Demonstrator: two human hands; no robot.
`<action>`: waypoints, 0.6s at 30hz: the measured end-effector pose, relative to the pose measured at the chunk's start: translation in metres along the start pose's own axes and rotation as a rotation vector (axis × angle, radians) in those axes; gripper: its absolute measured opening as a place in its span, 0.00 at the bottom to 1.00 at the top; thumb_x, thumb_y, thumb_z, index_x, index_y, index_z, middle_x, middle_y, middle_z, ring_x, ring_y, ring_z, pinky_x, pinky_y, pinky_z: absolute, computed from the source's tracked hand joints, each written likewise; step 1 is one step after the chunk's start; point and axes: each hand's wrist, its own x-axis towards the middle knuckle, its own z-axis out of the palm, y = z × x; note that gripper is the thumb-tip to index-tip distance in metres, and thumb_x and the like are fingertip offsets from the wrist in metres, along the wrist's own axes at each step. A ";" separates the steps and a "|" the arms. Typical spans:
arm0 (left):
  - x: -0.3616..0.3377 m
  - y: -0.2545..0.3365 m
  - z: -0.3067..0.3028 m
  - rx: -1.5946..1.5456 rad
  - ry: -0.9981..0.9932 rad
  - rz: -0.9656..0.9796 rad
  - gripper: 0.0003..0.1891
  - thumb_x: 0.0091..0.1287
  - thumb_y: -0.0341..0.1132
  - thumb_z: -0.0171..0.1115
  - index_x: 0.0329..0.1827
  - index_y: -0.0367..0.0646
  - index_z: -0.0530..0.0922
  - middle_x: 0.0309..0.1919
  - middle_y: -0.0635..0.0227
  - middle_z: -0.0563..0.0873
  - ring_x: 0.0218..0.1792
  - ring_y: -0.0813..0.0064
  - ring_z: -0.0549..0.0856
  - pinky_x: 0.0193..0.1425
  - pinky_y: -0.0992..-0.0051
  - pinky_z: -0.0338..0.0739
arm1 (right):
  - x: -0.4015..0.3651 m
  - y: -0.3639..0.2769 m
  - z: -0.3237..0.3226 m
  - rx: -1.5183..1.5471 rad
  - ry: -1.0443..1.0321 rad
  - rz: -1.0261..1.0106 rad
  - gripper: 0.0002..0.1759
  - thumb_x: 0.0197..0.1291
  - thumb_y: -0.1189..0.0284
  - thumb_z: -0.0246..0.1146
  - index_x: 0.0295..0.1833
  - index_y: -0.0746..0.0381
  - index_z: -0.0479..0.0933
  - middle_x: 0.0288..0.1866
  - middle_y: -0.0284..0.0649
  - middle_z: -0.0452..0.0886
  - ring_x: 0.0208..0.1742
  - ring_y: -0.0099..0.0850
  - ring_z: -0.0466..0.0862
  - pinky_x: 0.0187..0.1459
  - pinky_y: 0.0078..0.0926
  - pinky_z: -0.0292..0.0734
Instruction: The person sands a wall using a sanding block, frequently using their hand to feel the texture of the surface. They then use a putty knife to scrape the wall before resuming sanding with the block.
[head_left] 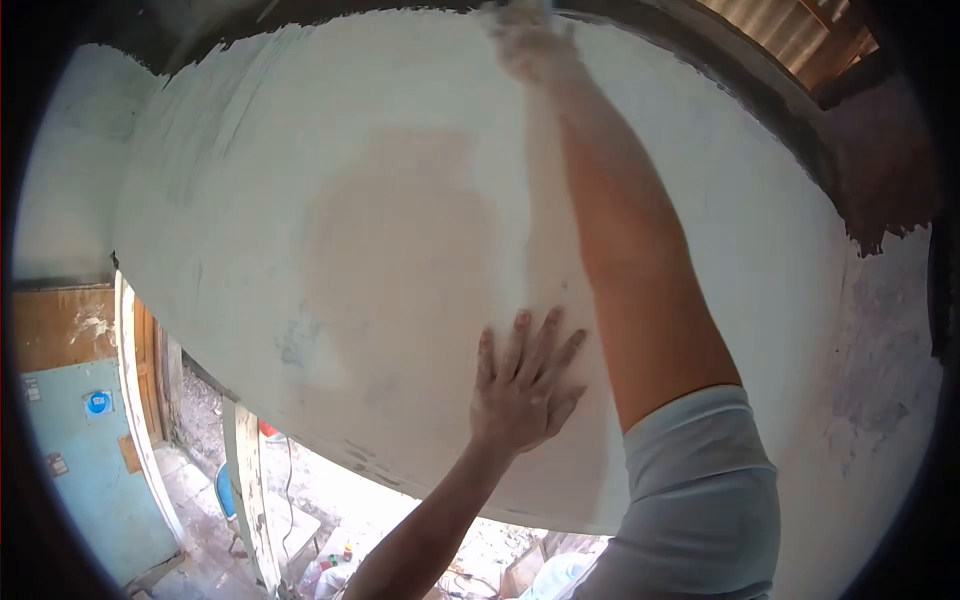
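My left hand (522, 395) lies on the pale plastered wall (400, 240), its fingers spread and nothing held in it. High above it, my right hand (535, 45) reaches to the upper border of the white coating, the arm stretched out. That hand is dusty and smeared by motion. Its fingers look closed around something pale at the frame's top edge, too blurred to name. Below it a beige strip (545, 190) runs down the whiter coating, and a wider beige patch (400, 240) shows to the left.
Dark bare wall (880, 190) borders the coating at the upper right, under corrugated roofing (770, 35). At lower left are a light blue door panel (90, 480), a white post (250, 490) and a blue chair (224, 490). Clutter (335, 570) lies below the wall's lower edge.
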 end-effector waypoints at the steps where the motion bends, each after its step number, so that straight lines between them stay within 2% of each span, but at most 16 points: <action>1: 0.002 0.001 -0.002 -0.002 0.010 -0.009 0.34 0.78 0.63 0.54 0.86 0.71 0.70 0.89 0.71 0.63 0.86 0.55 0.63 0.87 0.35 0.49 | 0.000 0.034 -0.003 0.029 -0.074 0.043 0.31 0.77 0.51 0.50 0.80 0.47 0.70 0.84 0.40 0.70 0.87 0.42 0.63 0.76 0.76 0.54; 2: 0.001 0.002 -0.003 -0.007 0.010 -0.008 0.34 0.78 0.63 0.54 0.86 0.71 0.70 0.89 0.71 0.63 0.86 0.55 0.63 0.87 0.35 0.49 | -0.007 0.068 -0.006 0.051 -0.104 0.106 0.32 0.77 0.50 0.49 0.82 0.47 0.68 0.85 0.41 0.68 0.88 0.43 0.61 0.76 0.79 0.52; 4: 0.002 0.000 -0.007 -0.018 0.016 -0.010 0.33 0.76 0.62 0.56 0.83 0.69 0.73 0.87 0.67 0.67 0.84 0.49 0.65 0.86 0.32 0.50 | -0.029 0.112 -0.022 0.061 0.023 0.294 0.34 0.77 0.48 0.48 0.84 0.47 0.66 0.87 0.42 0.66 0.89 0.45 0.58 0.77 0.85 0.46; 6: 0.002 0.003 0.000 -0.024 0.053 -0.015 0.33 0.75 0.62 0.57 0.83 0.69 0.74 0.87 0.67 0.66 0.85 0.49 0.65 0.86 0.32 0.50 | -0.043 0.086 -0.042 0.067 0.232 0.424 0.36 0.78 0.46 0.47 0.86 0.46 0.63 0.89 0.44 0.63 0.91 0.48 0.55 0.77 0.90 0.41; 9: -0.002 0.002 -0.002 -0.016 0.051 -0.031 0.33 0.75 0.62 0.58 0.83 0.70 0.74 0.87 0.67 0.66 0.85 0.49 0.63 0.86 0.33 0.49 | -0.032 0.021 -0.015 -0.007 0.199 0.139 0.35 0.78 0.47 0.46 0.86 0.46 0.63 0.89 0.44 0.62 0.91 0.49 0.54 0.77 0.91 0.40; 11: 0.001 0.001 -0.003 0.014 0.048 -0.036 0.32 0.77 0.62 0.56 0.84 0.70 0.73 0.87 0.69 0.67 0.84 0.52 0.66 0.86 0.35 0.51 | -0.038 -0.036 -0.010 -0.020 0.237 -0.048 0.35 0.79 0.48 0.45 0.86 0.46 0.63 0.90 0.44 0.61 0.91 0.49 0.53 0.76 0.91 0.40; 12: 0.001 0.001 -0.002 0.012 0.057 -0.039 0.32 0.77 0.62 0.56 0.83 0.70 0.73 0.86 0.68 0.68 0.85 0.52 0.65 0.87 0.35 0.51 | -0.043 -0.037 -0.013 0.000 0.225 -0.092 0.34 0.79 0.48 0.45 0.86 0.45 0.63 0.90 0.43 0.61 0.92 0.49 0.53 0.76 0.91 0.40; 15: -0.003 -0.005 -0.003 0.025 0.075 -0.058 0.32 0.77 0.62 0.57 0.82 0.70 0.75 0.86 0.68 0.69 0.86 0.52 0.64 0.87 0.35 0.50 | -0.028 0.032 -0.014 0.019 0.155 -0.019 0.34 0.80 0.49 0.44 0.86 0.45 0.63 0.91 0.43 0.60 0.92 0.50 0.52 0.76 0.92 0.39; 18: -0.003 -0.004 -0.005 0.026 0.055 -0.070 0.31 0.77 0.62 0.57 0.82 0.70 0.75 0.86 0.68 0.69 0.87 0.51 0.62 0.87 0.35 0.48 | -0.043 0.110 -0.022 0.025 0.104 0.265 0.33 0.80 0.50 0.43 0.86 0.44 0.63 0.91 0.43 0.59 0.92 0.51 0.51 0.75 0.93 0.39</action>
